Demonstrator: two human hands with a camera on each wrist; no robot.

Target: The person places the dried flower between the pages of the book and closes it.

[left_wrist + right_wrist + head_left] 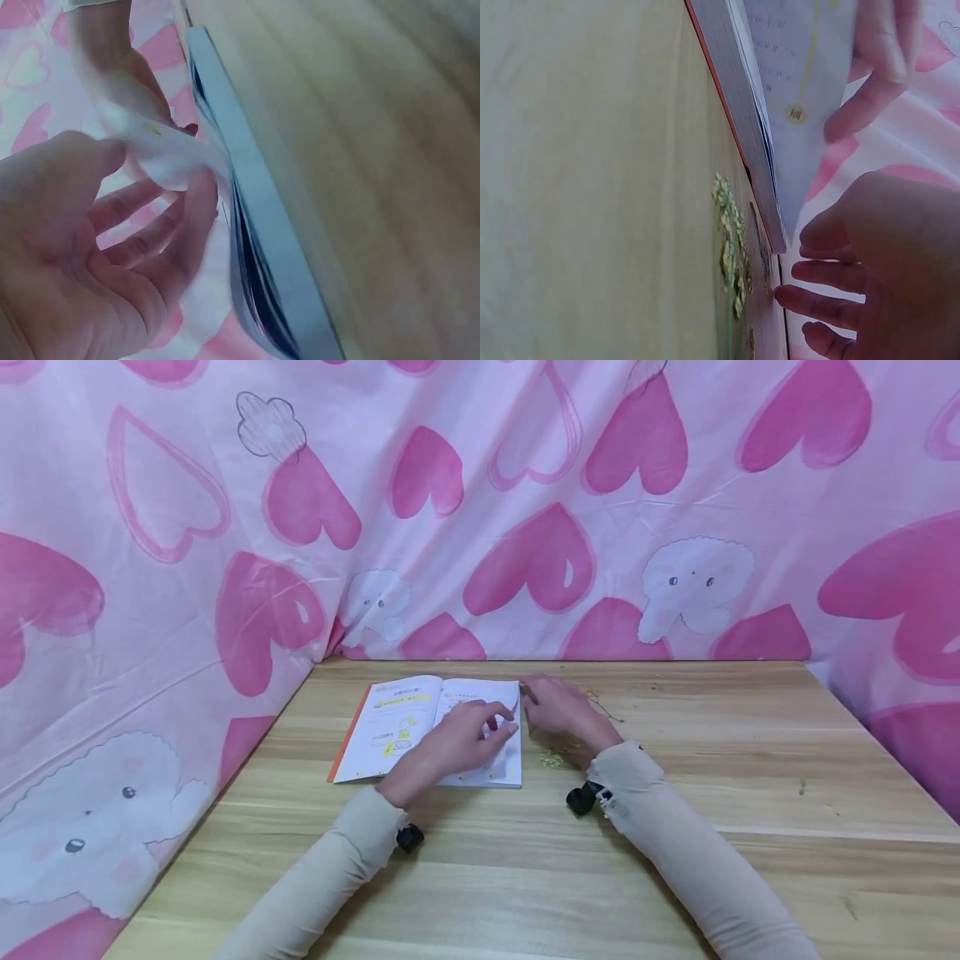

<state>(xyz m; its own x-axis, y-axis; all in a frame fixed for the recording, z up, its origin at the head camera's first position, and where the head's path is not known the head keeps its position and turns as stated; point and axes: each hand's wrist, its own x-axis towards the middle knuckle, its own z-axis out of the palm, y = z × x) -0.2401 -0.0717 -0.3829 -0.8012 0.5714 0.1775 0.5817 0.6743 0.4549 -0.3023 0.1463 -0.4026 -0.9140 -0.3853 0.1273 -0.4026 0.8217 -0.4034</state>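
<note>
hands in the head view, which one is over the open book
The left hand: it is over the book. The right hand is at the book's right edge instead, nearer the greenish sprig.

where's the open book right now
In the head view, the open book lies mostly left of centre on the wooden table, with the pale green sprig just right of its right page.
</note>
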